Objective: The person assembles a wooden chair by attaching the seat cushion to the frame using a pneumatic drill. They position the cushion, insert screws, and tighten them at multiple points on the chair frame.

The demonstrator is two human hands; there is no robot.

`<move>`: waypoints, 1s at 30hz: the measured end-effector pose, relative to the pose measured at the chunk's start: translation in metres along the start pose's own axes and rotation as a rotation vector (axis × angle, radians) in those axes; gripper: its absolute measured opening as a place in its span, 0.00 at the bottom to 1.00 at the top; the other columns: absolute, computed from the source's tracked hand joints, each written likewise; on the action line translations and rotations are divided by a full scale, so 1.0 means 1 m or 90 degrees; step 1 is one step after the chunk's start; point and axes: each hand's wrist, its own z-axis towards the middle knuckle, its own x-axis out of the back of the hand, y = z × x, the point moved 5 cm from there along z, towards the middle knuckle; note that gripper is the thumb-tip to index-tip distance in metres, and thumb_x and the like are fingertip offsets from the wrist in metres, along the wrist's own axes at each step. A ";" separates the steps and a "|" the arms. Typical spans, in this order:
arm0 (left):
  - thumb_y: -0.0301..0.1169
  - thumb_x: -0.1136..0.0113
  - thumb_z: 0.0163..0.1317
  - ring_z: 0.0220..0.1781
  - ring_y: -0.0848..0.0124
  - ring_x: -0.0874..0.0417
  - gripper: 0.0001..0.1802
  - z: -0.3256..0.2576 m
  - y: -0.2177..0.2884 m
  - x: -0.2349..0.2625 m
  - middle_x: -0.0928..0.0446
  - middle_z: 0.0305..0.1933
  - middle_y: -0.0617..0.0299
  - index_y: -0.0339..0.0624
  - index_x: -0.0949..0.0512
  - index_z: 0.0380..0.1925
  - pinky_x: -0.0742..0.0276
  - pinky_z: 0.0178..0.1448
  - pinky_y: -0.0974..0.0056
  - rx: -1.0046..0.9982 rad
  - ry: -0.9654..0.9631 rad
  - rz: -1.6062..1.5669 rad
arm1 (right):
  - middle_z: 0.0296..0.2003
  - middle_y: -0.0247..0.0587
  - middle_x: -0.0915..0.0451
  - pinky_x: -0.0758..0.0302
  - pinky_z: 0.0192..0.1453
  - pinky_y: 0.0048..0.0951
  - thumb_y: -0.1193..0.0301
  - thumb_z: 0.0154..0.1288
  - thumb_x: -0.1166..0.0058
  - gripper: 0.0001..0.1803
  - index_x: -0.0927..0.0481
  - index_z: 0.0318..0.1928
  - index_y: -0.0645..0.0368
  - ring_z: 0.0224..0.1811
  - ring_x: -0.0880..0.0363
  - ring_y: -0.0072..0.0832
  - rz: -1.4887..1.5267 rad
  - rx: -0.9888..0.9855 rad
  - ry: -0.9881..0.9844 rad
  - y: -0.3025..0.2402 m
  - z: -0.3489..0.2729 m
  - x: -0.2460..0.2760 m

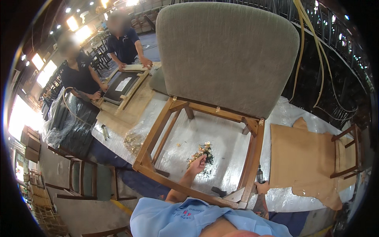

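A wooden chair frame (258, 154) with a grey-beige upholstered back (229, 55) stands in front of me on the work table. Inside its open seat, my left hand (197, 164) reaches into a pile of small brass-coloured brackets and dark screws (206, 152). Its fingers are pinched together; what is between them is too small to make out. Outside the frame's right rail, my right hand (261, 187) is closed around a black power driver (259, 174) that points up and away. Small metal brackets (218, 109) sit along the frame's rear rail.
Plastic film (282, 108) covers the table. Brown cardboard (300, 158) lies to the right beside a small wooden frame (347, 152). At the far left, two people handle a seat frame (122, 85). Yellow hoses (302, 47) hang at the right. A chair (90, 179) stands left.
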 end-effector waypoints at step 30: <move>0.28 0.53 0.68 0.24 0.77 0.33 0.07 0.014 -0.065 -0.085 0.27 0.38 0.61 0.36 0.29 0.38 0.45 0.13 0.83 0.229 -0.343 -0.223 | 0.45 0.52 0.18 0.21 0.54 0.40 0.61 0.62 0.40 0.25 0.25 0.52 0.70 0.48 0.18 0.42 0.594 -0.008 -0.474 -0.004 -0.056 -0.006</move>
